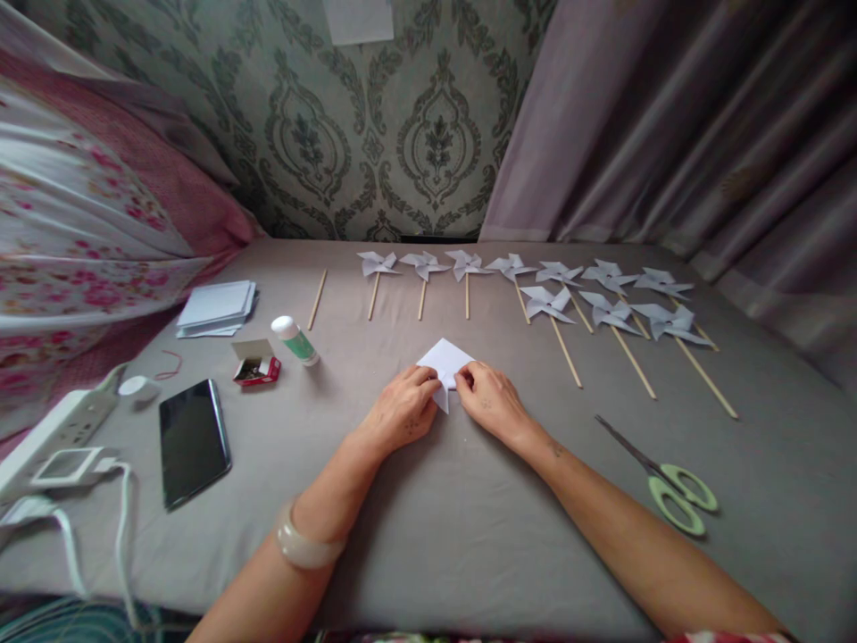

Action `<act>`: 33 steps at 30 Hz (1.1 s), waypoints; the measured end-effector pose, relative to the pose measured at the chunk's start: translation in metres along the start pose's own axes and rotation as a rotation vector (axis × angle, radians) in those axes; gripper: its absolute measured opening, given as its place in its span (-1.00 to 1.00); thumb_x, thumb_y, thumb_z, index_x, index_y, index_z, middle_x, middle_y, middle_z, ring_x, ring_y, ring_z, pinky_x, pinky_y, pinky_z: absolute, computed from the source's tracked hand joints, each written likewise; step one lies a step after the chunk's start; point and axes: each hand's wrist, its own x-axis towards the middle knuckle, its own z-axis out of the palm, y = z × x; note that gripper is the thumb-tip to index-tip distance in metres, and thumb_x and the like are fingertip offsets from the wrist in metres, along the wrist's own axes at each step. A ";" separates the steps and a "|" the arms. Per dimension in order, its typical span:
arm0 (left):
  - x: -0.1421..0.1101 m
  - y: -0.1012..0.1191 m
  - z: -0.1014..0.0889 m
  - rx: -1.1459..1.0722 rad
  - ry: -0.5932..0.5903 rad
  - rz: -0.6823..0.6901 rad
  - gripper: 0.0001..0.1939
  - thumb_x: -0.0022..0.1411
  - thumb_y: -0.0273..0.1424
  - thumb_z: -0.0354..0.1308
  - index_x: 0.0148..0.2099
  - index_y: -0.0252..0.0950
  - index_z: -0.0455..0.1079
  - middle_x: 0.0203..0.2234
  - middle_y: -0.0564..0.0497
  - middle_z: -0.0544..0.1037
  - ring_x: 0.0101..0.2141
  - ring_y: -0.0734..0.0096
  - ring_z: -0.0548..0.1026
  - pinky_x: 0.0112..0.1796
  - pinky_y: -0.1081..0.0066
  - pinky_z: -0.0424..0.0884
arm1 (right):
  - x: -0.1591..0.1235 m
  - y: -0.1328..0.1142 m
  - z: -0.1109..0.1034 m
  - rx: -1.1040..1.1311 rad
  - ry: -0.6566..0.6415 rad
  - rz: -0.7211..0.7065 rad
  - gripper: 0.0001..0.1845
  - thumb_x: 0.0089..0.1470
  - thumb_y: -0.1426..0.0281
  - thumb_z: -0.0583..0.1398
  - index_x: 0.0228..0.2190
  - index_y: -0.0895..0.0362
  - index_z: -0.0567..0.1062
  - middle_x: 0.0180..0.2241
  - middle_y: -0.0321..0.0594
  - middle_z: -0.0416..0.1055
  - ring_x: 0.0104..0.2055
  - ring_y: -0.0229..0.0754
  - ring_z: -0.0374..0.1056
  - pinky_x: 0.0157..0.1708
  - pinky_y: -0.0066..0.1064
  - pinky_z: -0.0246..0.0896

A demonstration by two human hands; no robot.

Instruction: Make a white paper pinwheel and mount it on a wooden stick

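A folded white paper square [445, 360] lies on the grey cloth surface [415, 527] in front of me. My left hand [403, 410] pinches its near left edge, fingers closed on the paper. My right hand [494, 401] presses and pinches the near right edge, fingers curled on the same sheet. Both hands meet at the paper's near corner, which is partly hidden by the fingers. A pale bangle [304, 544] sits on my left wrist.
Several paper pinwheels on wooden sticks [549, 304] lie in rows at the back right, one bare stick [317, 298] to their left. Green-handled scissors [660, 478] lie right. On the left are a glue stick [295, 339], a small box [255, 363], paper stack [217, 308], phone [193, 440], power strip [54, 430].
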 end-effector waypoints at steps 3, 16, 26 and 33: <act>0.000 0.001 -0.002 -0.015 -0.004 0.003 -0.73 0.13 -0.59 -0.02 -0.15 -0.34 0.41 -0.17 -0.15 0.48 -0.13 0.25 0.42 -0.06 0.28 0.40 | 0.003 -0.003 -0.004 -0.004 -0.021 0.029 -0.77 0.17 0.40 0.06 -0.31 0.18 0.52 -0.29 -0.06 0.54 -0.24 -0.12 0.44 -0.25 -0.40 0.19; 0.002 0.003 0.001 0.018 0.002 0.002 -0.69 0.35 -0.43 -0.17 -0.02 -0.30 0.37 -0.22 -0.15 0.46 -0.16 0.24 0.39 -0.09 0.25 0.37 | 0.011 -0.001 -0.007 0.035 -0.056 0.096 -0.75 0.11 0.35 0.11 -0.36 0.15 0.58 -0.34 -0.07 0.58 -0.29 -0.10 0.48 -0.30 -0.40 0.22; 0.003 0.003 0.003 0.046 -0.007 0.006 -0.69 0.34 -0.43 -0.14 -0.02 -0.30 0.39 -0.21 -0.16 0.43 -0.17 0.24 0.37 -0.10 0.24 0.37 | 0.013 -0.001 -0.009 0.053 -0.081 0.101 -0.77 0.07 0.37 0.13 -0.37 0.15 0.59 -0.36 -0.08 0.58 -0.31 -0.09 0.47 -0.32 -0.39 0.22; 0.003 0.003 0.003 0.049 -0.025 0.000 -0.68 0.34 -0.44 -0.14 -0.01 -0.32 0.40 -0.20 -0.17 0.44 -0.16 0.22 0.37 -0.09 0.22 0.37 | 0.012 -0.002 -0.011 0.041 -0.077 0.104 -0.78 0.08 0.37 0.13 -0.38 0.14 0.59 -0.36 -0.09 0.58 -0.31 -0.10 0.47 -0.34 -0.40 0.22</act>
